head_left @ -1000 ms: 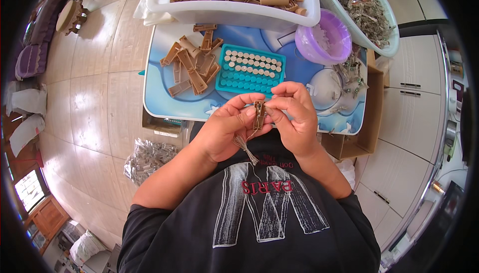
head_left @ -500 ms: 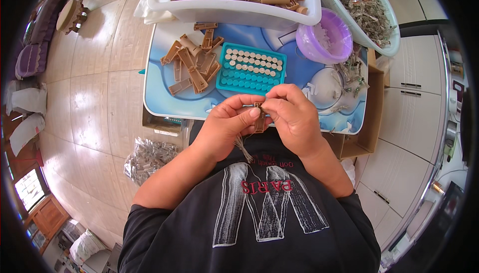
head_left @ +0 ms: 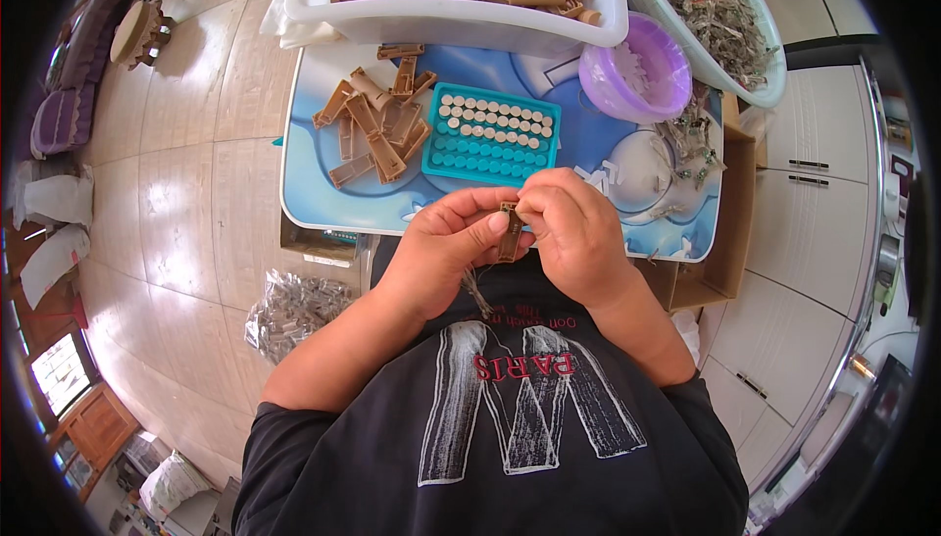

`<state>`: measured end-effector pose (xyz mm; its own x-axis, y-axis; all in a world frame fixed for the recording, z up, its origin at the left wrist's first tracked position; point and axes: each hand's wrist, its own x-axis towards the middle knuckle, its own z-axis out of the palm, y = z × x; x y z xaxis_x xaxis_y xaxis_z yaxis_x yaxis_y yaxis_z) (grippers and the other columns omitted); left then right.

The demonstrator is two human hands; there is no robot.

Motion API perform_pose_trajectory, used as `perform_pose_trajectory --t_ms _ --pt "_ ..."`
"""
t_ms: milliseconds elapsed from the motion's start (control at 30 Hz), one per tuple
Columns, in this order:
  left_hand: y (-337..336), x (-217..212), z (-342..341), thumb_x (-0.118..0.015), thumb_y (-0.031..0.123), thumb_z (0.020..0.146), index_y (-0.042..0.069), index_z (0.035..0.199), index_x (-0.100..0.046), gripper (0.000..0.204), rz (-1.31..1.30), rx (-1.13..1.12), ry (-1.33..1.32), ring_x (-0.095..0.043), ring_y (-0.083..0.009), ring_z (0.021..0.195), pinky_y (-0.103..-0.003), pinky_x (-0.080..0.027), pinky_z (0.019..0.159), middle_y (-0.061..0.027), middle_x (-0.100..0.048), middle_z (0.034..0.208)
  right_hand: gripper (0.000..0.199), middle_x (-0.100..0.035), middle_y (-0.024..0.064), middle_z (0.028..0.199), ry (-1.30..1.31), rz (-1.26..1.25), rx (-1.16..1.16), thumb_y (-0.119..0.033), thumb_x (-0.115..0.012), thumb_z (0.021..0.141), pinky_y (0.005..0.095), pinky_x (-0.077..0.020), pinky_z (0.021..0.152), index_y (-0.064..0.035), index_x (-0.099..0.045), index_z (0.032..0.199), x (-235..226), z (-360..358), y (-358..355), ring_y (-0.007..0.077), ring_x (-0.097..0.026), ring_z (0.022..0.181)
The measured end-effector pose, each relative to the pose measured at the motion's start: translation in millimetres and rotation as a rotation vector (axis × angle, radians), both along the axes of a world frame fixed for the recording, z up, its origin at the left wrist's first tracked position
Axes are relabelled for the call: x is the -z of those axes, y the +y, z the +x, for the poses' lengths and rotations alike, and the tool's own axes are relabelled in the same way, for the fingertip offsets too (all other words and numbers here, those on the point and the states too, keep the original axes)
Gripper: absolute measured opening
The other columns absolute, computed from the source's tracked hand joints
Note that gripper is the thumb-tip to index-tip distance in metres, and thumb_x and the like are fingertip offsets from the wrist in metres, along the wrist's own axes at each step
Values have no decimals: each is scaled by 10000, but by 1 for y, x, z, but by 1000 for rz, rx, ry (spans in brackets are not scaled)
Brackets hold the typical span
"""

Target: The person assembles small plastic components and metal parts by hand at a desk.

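Observation:
Between my hands, at the table's near edge, is a small brown plastic housing [head_left: 510, 234] with its hollow side facing up. My left hand [head_left: 449, 237] grips it, thumb on its left side and fingers behind. A bundle of thin wires [head_left: 477, 293] hangs below that hand against my shirt. Closed in a pinch at the housing's upper end is my right hand [head_left: 573, 227]; whatever lies between its fingertips is too small to make out. Just beyond stands a teal tray [head_left: 427, 159] with rows of small white round pieces in its upper part.
Loose brown housings [head_left: 377, 129] lie left of the tray on the blue patterned table [head_left: 323, 198]. Behind stands a white bin [head_left: 461, 24] of more housings. A purple bowl [head_left: 671, 66], a pale tub [head_left: 769, 46] of wired parts and a cardboard box [head_left: 735, 213] are to the right.
My right hand has shifted very slightly at the housing's upper end, its fingers curling in more. My left hand keeps its grip on the housing.

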<state>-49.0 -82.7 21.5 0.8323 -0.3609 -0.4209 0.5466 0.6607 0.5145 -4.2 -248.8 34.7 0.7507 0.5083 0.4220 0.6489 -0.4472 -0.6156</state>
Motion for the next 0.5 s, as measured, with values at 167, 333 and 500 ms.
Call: perform_pose_trajectory --t_ms 167,333,500 --pt "-1 -4 -1 -535 121 921 -16 1187 -518 300 -42 -11 18 -622 -178 925 -320 -517 845 -93 -606 1074 119 -549 85 815 43 41 18 -1 -603 746 335 -467 533 -45 -500 789 0 -2 1 258 -569 644" --pt "-1 -3 -1 -542 122 917 -21 1180 -534 299 -41 -36 49 -625 -176 904 -314 -517 836 -91 -619 1045 106 -545 88 842 82 26 14 2 -580 775 336 -465 528 -40 -489 808 -2 -4 1 268 -563 640" --pt "-2 -2 -1 -563 103 902 -29 1165 -555 294 53 -39 24 -624 -162 886 -285 -516 787 -96 -633 1021 99 -539 88 832 91 11 3 -11 -574 784 340 -463 524 -43 -482 803 -2 -3 1 271 -560 640"
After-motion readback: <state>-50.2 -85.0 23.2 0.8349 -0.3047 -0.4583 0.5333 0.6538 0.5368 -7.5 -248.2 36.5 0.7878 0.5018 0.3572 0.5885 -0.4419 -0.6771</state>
